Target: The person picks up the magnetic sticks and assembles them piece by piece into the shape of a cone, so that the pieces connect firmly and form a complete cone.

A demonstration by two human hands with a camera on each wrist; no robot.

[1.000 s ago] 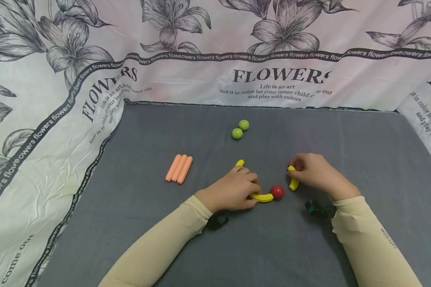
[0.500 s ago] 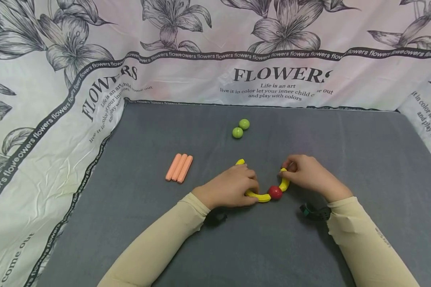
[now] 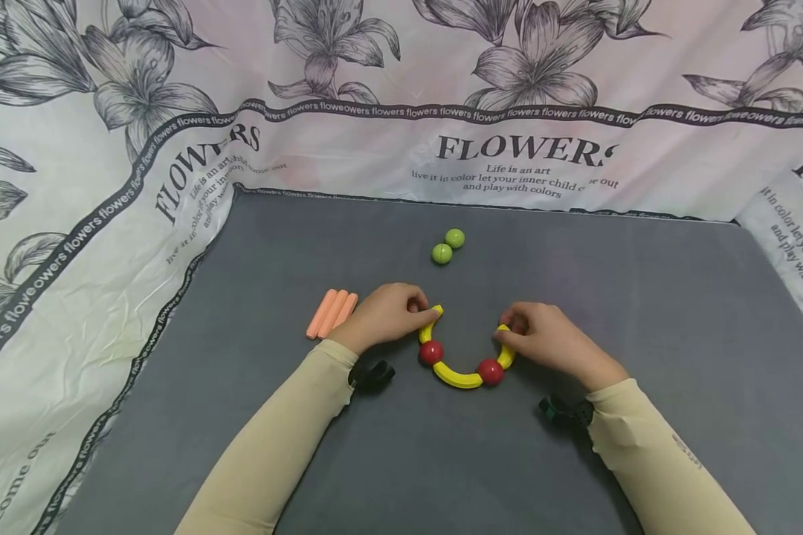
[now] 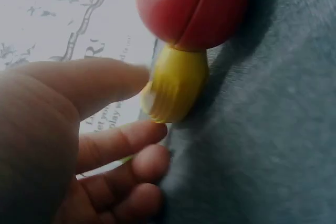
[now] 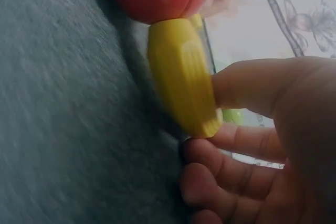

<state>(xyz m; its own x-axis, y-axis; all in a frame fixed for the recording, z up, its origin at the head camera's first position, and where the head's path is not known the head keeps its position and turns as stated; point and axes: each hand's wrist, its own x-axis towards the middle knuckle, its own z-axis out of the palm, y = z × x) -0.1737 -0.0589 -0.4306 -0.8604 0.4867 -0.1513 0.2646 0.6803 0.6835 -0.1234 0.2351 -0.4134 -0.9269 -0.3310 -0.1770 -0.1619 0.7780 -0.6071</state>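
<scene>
A U-shaped chain of curved yellow rods and red balls lies on the grey surface. My left hand [image 3: 388, 312] pinches the left yellow rod [image 3: 427, 333] near its free end, between thumb and finger. Below that rod sits the left red ball [image 3: 431, 352], joined to the middle yellow rod [image 3: 458, 379]. The right red ball [image 3: 491, 371] follows, then the right yellow rod [image 3: 506, 358], whose free end my right hand [image 3: 549, 338] pinches. Close up, the wrist views show the left rod [image 4: 178, 82] and right rod [image 5: 181, 77], each touching a red ball.
Two green balls [image 3: 442, 253] touch each other farther back on the grey cloth [image 3: 609, 267]. Several orange straight rods [image 3: 328, 312] lie side by side at left, partly behind my left hand. A flower-printed sheet [image 3: 348, 148] borders the back and left.
My right hand has brought the right yellow rod leftward against a red ball. My left hand has shifted left and back, now at the left rod's end, uncovering another red ball.
</scene>
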